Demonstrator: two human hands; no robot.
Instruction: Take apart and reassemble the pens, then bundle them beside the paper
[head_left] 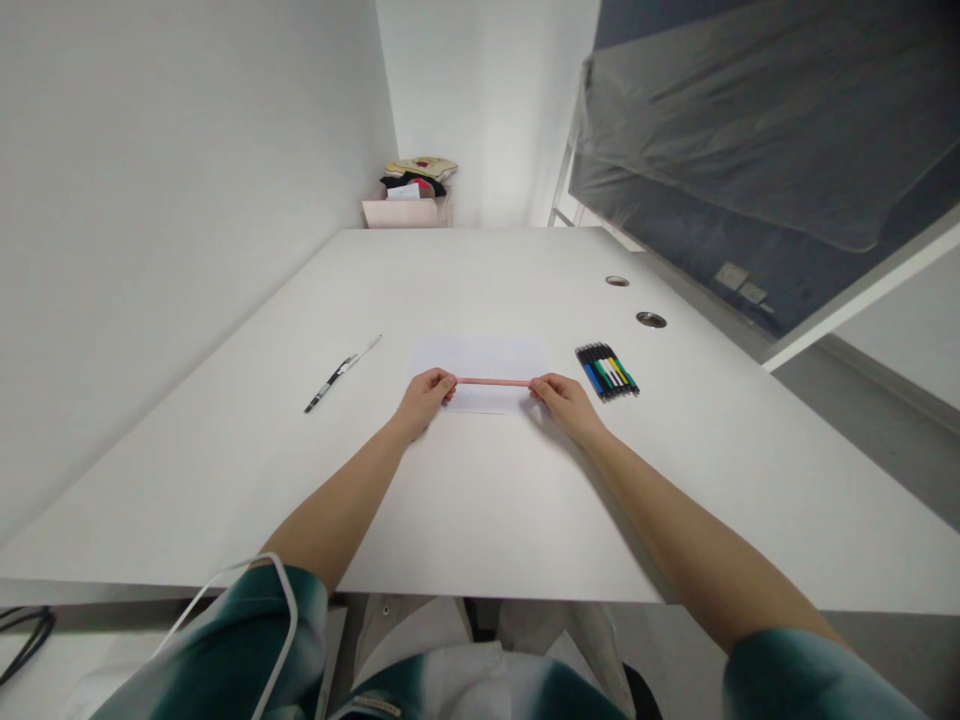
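Observation:
Held level between my two hands is a thin pink stick; its exact kind I cannot make out. My left hand pinches its left end, and my right hand pinches the right end. Beneath it, a sheet of white paper lies flat on the table. To the left, a slim black-and-white pen lies at a slant, with a thin pale tip or piece beyond it. Right of my right hand, a row of several black markers with coloured labels lies side by side.
The white table runs away from me along a wall on the left. Two round holes are set in its right side. A pink box with cloth items on top stands past the far end. A grey-covered panel rises at right.

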